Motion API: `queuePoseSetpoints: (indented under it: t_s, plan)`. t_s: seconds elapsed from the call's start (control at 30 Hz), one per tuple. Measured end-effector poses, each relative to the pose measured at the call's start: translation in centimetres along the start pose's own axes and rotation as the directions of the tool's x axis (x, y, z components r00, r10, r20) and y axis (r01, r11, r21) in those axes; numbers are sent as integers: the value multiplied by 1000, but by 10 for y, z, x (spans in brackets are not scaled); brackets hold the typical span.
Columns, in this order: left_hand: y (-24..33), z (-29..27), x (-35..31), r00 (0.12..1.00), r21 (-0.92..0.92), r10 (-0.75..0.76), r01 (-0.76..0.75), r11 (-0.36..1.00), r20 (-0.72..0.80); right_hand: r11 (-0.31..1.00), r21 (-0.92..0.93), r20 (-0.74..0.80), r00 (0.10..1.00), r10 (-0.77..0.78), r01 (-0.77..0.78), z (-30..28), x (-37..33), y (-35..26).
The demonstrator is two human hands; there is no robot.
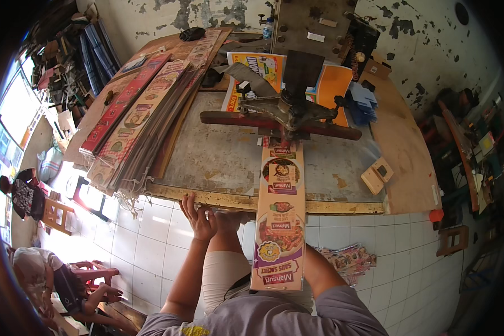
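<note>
A long printed cardboard strip [281, 190] with food pictures lies lengthwise toward me. Its far end sits under the head of a metal press [285, 106], and its near end overhangs the table edge above my lap. My left hand [199, 219] is raised by the table's front edge, left of the strip, with its fingers apart and nothing in them. My right forearm [322, 273] passes behind the strip, which hides my right hand; whether it grips the strip cannot be seen.
Stacked printed strips [145, 106] tied with strings lie at the table's left. An orange and yellow printed sheet [333, 92] stands behind the press. A small beige block [377, 175] lies at right. More strips [347, 263] are on the tiled floor. Another person [45, 280] sits lower left.
</note>
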State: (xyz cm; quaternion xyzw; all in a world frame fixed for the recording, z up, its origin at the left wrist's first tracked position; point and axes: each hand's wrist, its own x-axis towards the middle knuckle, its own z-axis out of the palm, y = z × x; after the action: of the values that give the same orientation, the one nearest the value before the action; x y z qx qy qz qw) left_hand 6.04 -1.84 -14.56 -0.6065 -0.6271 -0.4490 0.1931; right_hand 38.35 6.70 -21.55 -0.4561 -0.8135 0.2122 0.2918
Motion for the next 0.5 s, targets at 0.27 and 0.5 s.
queuePoseSetpoints:
  t_s: [0.27, 0.5]
  plan:
    - [3, -3, 3, 1000, 0, -3, 3, 1000, 12, 1000, 24, 2, 1000, -5, 5, -3, 3, 7]
    - [2, -1, 4, 1000, 3, 18, -18, 1000, 1, 989, 149, -154, 988, 15, 8, -39, -21, 27]
